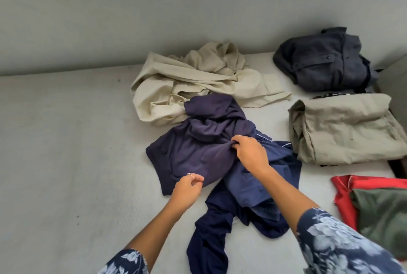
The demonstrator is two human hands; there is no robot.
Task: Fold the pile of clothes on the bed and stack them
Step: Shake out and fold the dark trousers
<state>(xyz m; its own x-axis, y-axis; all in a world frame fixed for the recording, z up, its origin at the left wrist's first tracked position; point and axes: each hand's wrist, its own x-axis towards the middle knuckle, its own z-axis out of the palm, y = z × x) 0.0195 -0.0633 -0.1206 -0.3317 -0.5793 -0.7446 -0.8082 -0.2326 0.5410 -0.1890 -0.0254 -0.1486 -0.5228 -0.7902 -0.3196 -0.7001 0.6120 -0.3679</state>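
Note:
A crumpled purple garment [198, 141] lies in the middle of the grey bed [66, 152]. My right hand [251, 152] grips a bunch of its fabric near its right side. My left hand [187, 188] hovers at its front edge with fingers curled; whether it pinches the hem is unclear. Under and in front of the purple piece lie blue clothes [248, 190] and a dark navy garment [211, 229]. A loose cream garment [187, 84] is heaped behind.
At the right stand folded pieces: a dark grey shirt [323, 62] at the back, a beige one [345, 128] in front of it, and an olive piece [383, 214] on a red one [343, 190]. A grey wall [154, 9] runs behind the bed.

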